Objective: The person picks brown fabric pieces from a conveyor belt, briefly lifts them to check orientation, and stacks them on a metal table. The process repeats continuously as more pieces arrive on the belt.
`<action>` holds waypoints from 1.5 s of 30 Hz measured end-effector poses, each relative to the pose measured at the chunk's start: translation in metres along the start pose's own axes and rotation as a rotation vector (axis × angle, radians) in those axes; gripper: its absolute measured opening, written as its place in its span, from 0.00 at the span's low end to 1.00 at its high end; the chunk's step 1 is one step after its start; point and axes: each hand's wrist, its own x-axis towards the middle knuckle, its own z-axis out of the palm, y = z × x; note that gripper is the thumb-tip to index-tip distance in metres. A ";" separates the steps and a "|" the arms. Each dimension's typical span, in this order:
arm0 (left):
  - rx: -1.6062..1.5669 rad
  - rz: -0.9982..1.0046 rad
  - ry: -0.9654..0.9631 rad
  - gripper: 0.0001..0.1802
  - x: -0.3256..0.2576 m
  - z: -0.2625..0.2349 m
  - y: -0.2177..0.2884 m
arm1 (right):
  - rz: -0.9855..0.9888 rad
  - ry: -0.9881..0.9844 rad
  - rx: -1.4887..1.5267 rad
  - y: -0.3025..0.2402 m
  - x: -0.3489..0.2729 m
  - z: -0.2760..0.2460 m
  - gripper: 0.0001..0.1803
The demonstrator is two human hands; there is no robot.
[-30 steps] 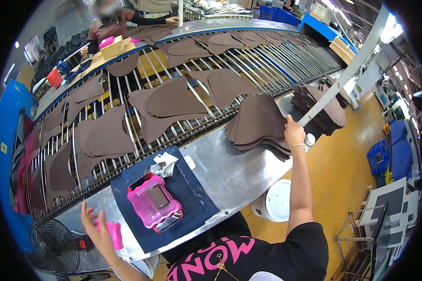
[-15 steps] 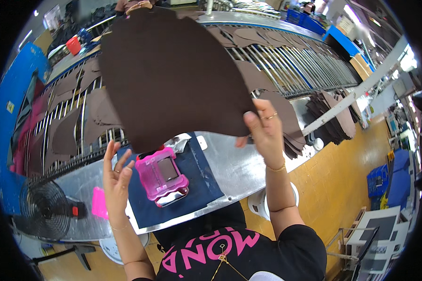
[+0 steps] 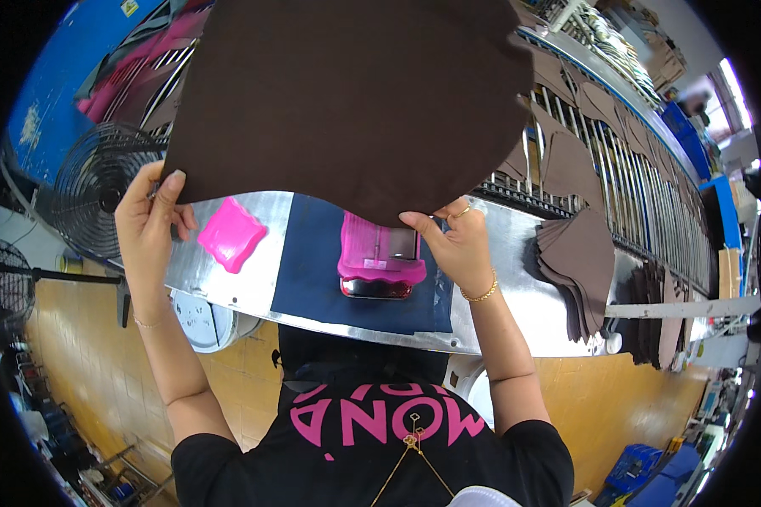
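Note:
A large dark brown cut fabric panel [image 3: 347, 101] is held up in front of me over the metal table. At its lower left corner, my left hand [image 3: 146, 215] is closed, pinching the edge between thumb and fingers. Farther right along the lower edge, my right hand [image 3: 458, 249] grips the panel, thumb in front and fingers partly hidden behind. Below the panel, a pink plastic box [image 3: 372, 264] with a small dark piece in it rests on a dark blue cloth [image 3: 304, 270]. The panel covers the box's far side.
A pink wavy-edged plate [image 3: 232, 234] lies on the metal table [image 3: 507, 279] at left, beside a black fan [image 3: 101, 194]. Brown panels are stacked [image 3: 579, 262] on the right. A slatted conveyor [image 3: 617, 160] carries more pieces; a white bar [image 3: 685, 308] crosses at far right.
My left hand, apart from the panel before, now pinches its corner. The panel has turned and come nearer, and my right hand holds its lower edge. The view has swung round.

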 end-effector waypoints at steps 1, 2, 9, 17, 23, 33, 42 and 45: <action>0.006 0.004 0.018 0.11 0.000 -0.002 0.002 | -0.030 -0.005 -0.048 0.001 0.001 0.002 0.14; 0.009 -0.004 0.020 0.11 -0.001 -0.004 0.002 | -0.040 -0.012 -0.083 -0.001 0.001 0.004 0.13; -0.045 -0.111 -0.053 0.09 -0.008 0.012 -0.025 | -0.201 0.005 -0.312 0.002 -0.011 -0.015 0.07; 0.014 -0.200 -0.370 0.04 -0.023 0.086 -0.039 | -0.077 0.045 -0.474 0.022 -0.073 -0.067 0.16; 0.237 0.320 -0.483 0.07 -0.018 0.137 -0.015 | 0.156 0.243 -0.396 0.054 -0.137 -0.115 0.09; 0.302 0.630 -0.713 0.07 -0.024 0.207 0.013 | 0.382 0.547 -0.217 -0.001 -0.169 -0.197 0.05; 0.108 0.993 -0.382 0.03 0.046 0.283 0.086 | 0.359 0.786 -0.031 -0.016 -0.141 -0.199 0.08; 0.125 1.084 -0.314 0.02 0.055 0.306 0.098 | 0.444 0.697 -0.022 -0.003 -0.152 -0.223 0.09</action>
